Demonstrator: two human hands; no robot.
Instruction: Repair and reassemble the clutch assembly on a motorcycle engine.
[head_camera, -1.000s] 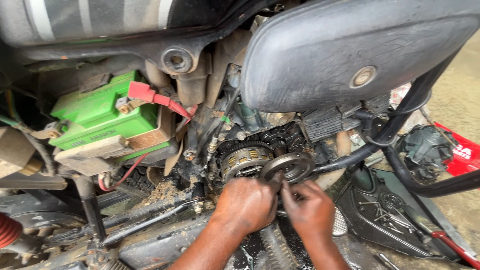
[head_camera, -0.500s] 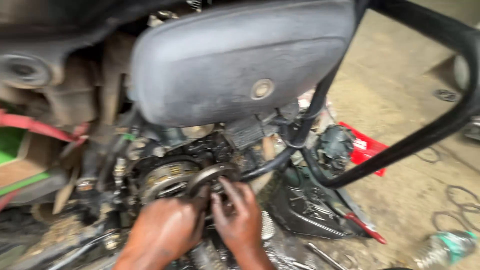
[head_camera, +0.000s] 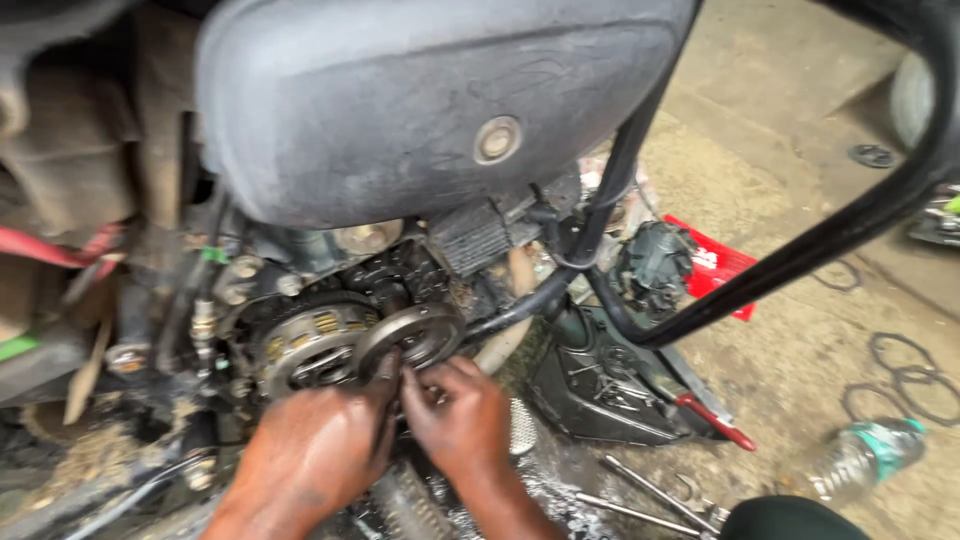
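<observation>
- Our left hand (head_camera: 315, 450) and right hand (head_camera: 460, 415) sit side by side, low against the open side of a motorcycle engine (head_camera: 330, 300).
- Both hands grip a round metal disc (head_camera: 410, 335), dark and greasy, held tilted on edge.
- Left fingers (head_camera: 385, 375) curl up onto the lower left rim of the disc, clamped on it.
- Right fingers (head_camera: 440, 375) bend onto the lower right rim, also clamped on it; fingertips partly hidden behind the disc, so the exact contact is not readable.
- The disc lies directly above both sets of fingers, touching them, and overlaps the right edge of the clutch assembly (head_camera: 305, 345).
- The clutch assembly, with brass-coloured springs showing, sits just left of the left fingers, inside the engine.
- Well above the fingers: a large grey side cover (head_camera: 420, 100) with a round metal fastener.
- Right of the right fingers: a black engine cover (head_camera: 600, 385) lying on the concrete floor (head_camera: 800, 330).
- Farther right of the fingers: a red tray (head_camera: 715, 270), several thin ring gaskets (head_camera: 905, 375) and a plastic bottle (head_camera: 865, 455), all on the floor.
- Below and right of the right fingers: long metal tools (head_camera: 640, 495) on wet floor.
- A black tube frame (head_camera: 800, 260) crosses diagonally above the floor items.
</observation>
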